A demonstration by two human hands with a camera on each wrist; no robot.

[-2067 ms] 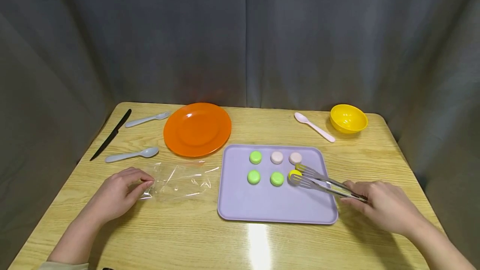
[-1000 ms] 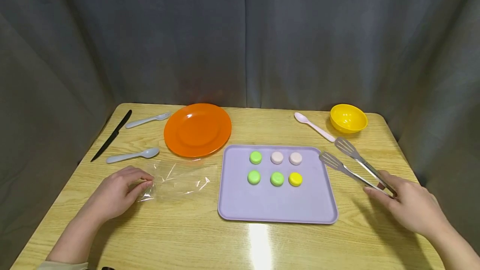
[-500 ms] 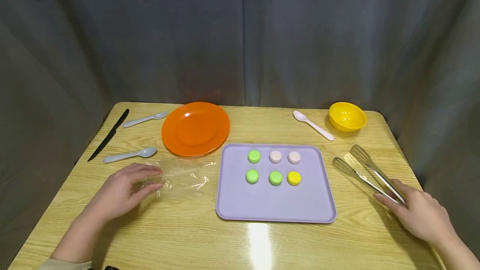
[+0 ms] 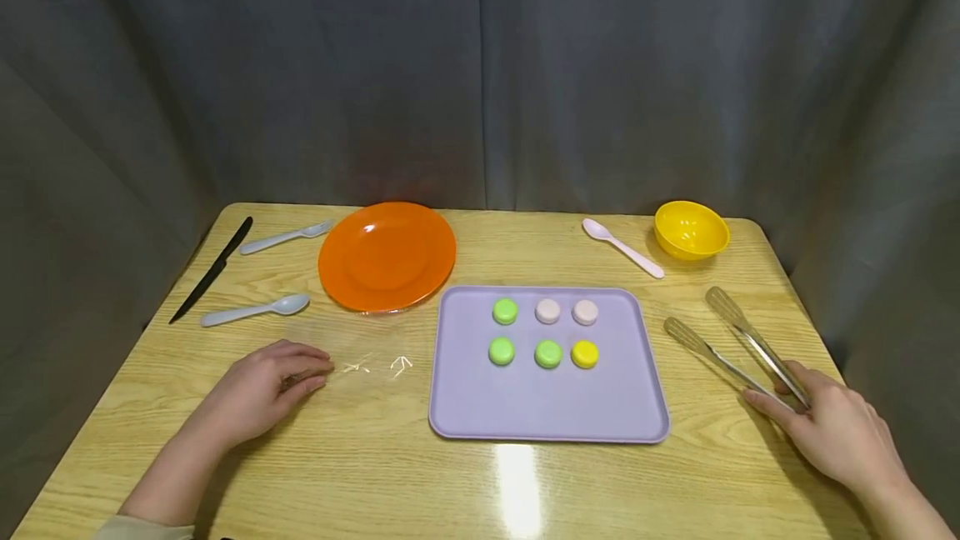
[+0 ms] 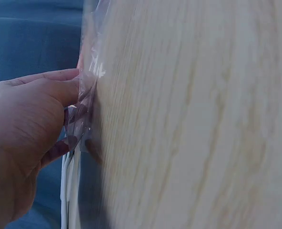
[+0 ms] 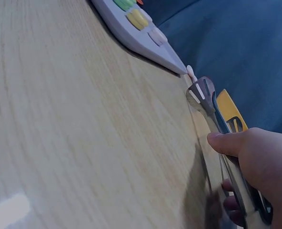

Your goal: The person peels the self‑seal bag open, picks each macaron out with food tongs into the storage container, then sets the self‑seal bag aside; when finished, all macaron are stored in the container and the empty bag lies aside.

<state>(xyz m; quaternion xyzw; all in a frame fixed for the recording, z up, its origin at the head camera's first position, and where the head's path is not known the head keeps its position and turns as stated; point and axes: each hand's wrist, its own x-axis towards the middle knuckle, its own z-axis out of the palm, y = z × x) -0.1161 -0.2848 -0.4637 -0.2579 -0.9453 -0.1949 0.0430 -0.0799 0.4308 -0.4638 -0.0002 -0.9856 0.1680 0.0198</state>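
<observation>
My left hand (image 4: pixel 262 390) holds the near end of a clear plastic bag (image 4: pixel 375 361) lying left of the purple tray. In the left wrist view the film of the bag (image 5: pixel 91 71) overlaps the fingertips. My right hand (image 4: pixel 840 423) grips metal tongs (image 4: pixel 757 348) with slotted ends, right of the tray. The two arms of the tongs stand apart with nothing between them. On the purple tray (image 4: pixel 547 407) sit three green macarons (image 4: pixel 548 354), two pale pink macarons (image 4: pixel 547 312) and a yellow macaron (image 4: pixel 585 354).
An orange plate (image 4: pixel 387 257) stands behind the bag. At the left lie a black knife (image 4: pixel 212 269), a grey fork (image 4: pixel 285 237) and a grey spoon (image 4: pixel 255 310). A pink spoon (image 4: pixel 622 247) and a yellow bowl (image 4: pixel 692 232) are at the back right.
My right hand has drawn the tongs rightward off the yellow macaron, which stays on the tray, and the tongs have spread. My left hand spread its fingers, then closed them slightly farther right on the bag.
</observation>
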